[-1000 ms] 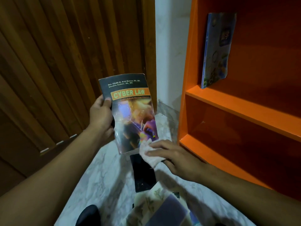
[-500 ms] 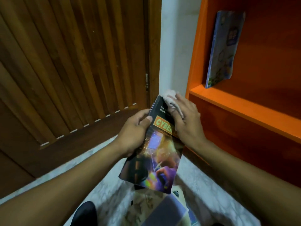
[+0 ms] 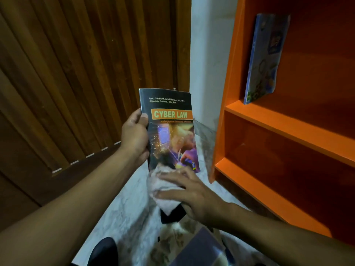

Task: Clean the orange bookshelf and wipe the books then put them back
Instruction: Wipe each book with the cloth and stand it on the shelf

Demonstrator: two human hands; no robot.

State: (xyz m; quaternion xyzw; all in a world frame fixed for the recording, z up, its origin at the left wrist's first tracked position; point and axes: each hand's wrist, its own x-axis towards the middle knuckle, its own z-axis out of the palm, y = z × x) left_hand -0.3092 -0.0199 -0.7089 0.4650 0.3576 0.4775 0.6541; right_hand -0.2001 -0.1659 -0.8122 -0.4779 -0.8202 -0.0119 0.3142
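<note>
Held upright at the centre of the frame: a glossy dark paperback book [image 3: 170, 129] titled "CYBER LAW" on an orange band, front cover towards the camera. Gripped along its left edge by the left hand [image 3: 134, 136], thumb on the cover, fingers curled round the back. Pressed against the book's bottom edge, just below centre: a crumpled white cloth [image 3: 163, 186], held under the right hand [image 3: 189, 192] with fingers spread fairly flat across it; thumb hidden, so cannot tell how tightly the cloth is clasped.

To the right, filling the right side of the frame: the orange painted wooden bookshelf [image 3: 288, 129], with two shelf boards visible. Standing on the upper board at upper right, leaning slightly: a thin blue illustrated book [image 3: 266, 58].

Lower centre, on the pale marble-patterned floor [image 3: 123, 214]: a loose pile of more books [image 3: 192, 244], one black and one with a purplish cover, partly hidden behind the right wrist. Across the left half: a brown slatted wooden door [image 3: 76, 73]. Between door and shelf: a white wall strip [image 3: 209, 64].
</note>
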